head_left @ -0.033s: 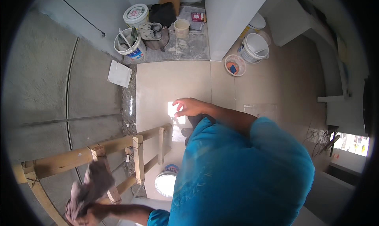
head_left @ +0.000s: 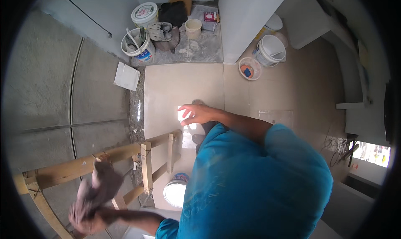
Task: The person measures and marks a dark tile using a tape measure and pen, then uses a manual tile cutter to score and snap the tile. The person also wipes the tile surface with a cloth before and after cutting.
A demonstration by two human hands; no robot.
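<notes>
At the lower left, my left hand (head_left: 91, 222) is closed around a crumpled greyish-mauve cloth (head_left: 100, 184), blurred by motion. The cloth overlaps a ladder-like frame of wooden slats (head_left: 62, 172); whether it touches the wood I cannot tell. My right hand (head_left: 197, 113) hangs above the pale floor tile near the middle, its fingers bent and apart with nothing between them. Just beyond that hand, the tip of a shoe (head_left: 198, 101) shows. A white-lidded bucket (head_left: 174, 194) stands on the floor between the frame and my teal shirt.
A grey panelled wall (head_left: 37, 101) rises at the left. Along the back are a bucket of tools (head_left: 138, 47), a lidded tub (head_left: 145, 14), a small cream pail (head_left: 193, 29) and a white board (head_left: 126, 76). Farther right stand a white bucket (head_left: 270, 50) and a basin (head_left: 249, 68).
My left hand and the cloth have shifted slightly upward in the picture. My right hand has moved a little left and down. A shoe tip has come into sight beyond it.
</notes>
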